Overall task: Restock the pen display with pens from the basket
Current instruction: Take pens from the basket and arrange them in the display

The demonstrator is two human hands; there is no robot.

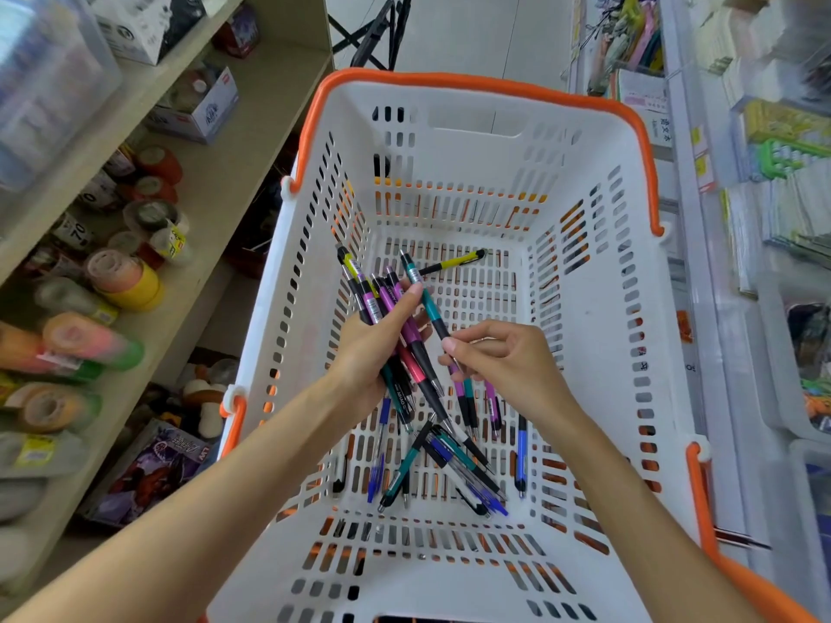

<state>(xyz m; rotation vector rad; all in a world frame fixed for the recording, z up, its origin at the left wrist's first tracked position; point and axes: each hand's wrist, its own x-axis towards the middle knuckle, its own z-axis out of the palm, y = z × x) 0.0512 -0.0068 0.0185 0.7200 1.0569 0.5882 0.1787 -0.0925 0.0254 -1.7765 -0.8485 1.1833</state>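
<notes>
A white shopping basket (593,335) with orange handles fills the middle of the view. Inside it, my left hand (368,348) grips a bundle of pens (382,303), purple, pink, yellow and black. My right hand (503,357) pinches the lower end of a teal pen (427,299) whose upper part lies against my left thumb and the bundle. Several loose pens (454,465), blue, teal and purple, lie on the basket floor below both hands. A single yellow pen (454,261) lies at the far end of the floor.
Wooden shelves on the left hold rolls of tape (126,281) and small boxes (198,110). White racks with stationery packs (782,141) stand on the right. A black folding frame (377,29) stands on the pale floor beyond the basket.
</notes>
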